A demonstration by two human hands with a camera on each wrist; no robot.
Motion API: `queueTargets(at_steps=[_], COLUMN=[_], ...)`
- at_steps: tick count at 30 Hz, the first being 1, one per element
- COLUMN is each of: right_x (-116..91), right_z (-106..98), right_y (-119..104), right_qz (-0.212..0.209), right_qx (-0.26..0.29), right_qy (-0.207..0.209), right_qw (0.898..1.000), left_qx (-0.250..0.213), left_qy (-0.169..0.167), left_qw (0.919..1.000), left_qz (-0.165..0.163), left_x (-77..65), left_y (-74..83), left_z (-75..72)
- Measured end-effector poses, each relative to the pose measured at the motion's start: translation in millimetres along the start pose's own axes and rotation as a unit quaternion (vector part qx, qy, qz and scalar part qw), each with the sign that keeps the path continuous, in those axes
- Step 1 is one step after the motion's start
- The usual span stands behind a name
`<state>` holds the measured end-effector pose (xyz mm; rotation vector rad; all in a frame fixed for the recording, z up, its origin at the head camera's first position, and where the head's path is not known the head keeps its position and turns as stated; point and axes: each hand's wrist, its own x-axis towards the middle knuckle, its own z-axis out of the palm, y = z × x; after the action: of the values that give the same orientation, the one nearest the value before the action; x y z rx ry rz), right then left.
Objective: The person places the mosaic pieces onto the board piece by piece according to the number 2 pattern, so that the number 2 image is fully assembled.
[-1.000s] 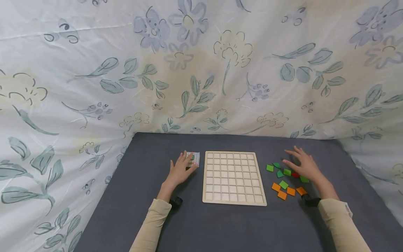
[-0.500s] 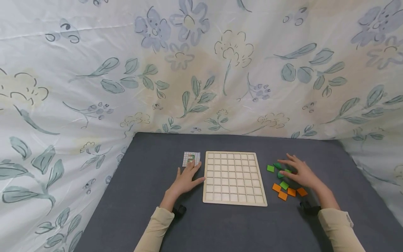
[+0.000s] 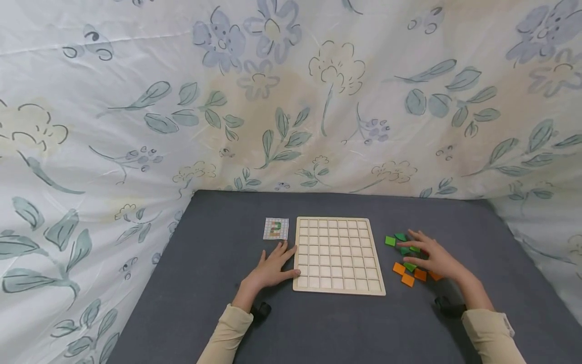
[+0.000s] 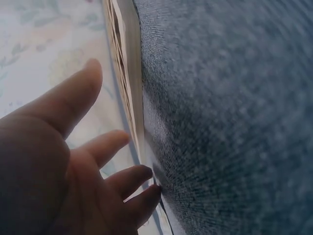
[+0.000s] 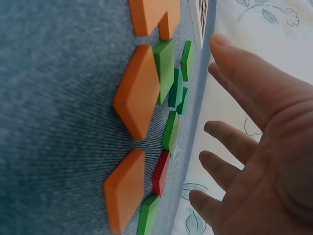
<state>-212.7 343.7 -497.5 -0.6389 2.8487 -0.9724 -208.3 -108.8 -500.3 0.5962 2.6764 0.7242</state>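
Note:
A pale wooden grid board (image 3: 337,255) lies flat in the middle of the table, its squares bare. My left hand (image 3: 272,268) is at the board's left edge, fingers spread, with thumb and index fingertip overlapping the rim in the head view. Just beyond those fingers lies a small card (image 3: 276,228) printed with a coloured grid pattern. My right hand (image 3: 438,259) hovers over loose tiles, its fingers extended and holding nothing. Under and around it are orange tiles (image 5: 137,93), green tiles (image 5: 165,68) and a red tile (image 5: 160,174); the head view hides some behind the hand.
A dark grey cloth (image 3: 345,328) covers the table. Behind it and along both sides hangs a white curtain (image 3: 291,101) with a flower and leaf print. A black wrist camera (image 3: 261,312) sits on the left wrist, another on the right.
My left hand has moved off the card, nearer and rightward to the board's left edge, leaving the card uncovered. My right hand has shifted slightly left and nearer over the tiles.

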Motion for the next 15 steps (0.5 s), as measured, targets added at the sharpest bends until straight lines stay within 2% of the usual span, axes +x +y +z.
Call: queueTargets(at_steps=[9, 15], right_x=[-2.0, -7.0], right_z=[4.0, 3.9], right_y=[-5.2, -6.0], right_qz=[0.02, 0.019], right_qx=[0.003, 0.018], right_qy=[-0.045, -0.056], right_qw=[0.999, 0.998], left_qx=[-0.001, -0.001], left_qy=[-0.012, -0.013], left_qw=[0.9999, 0.9998], left_qz=[0.009, 0.016], left_x=[-5.0, -5.9], left_y=[2.7, 4.1], left_z=[-2.3, -3.6])
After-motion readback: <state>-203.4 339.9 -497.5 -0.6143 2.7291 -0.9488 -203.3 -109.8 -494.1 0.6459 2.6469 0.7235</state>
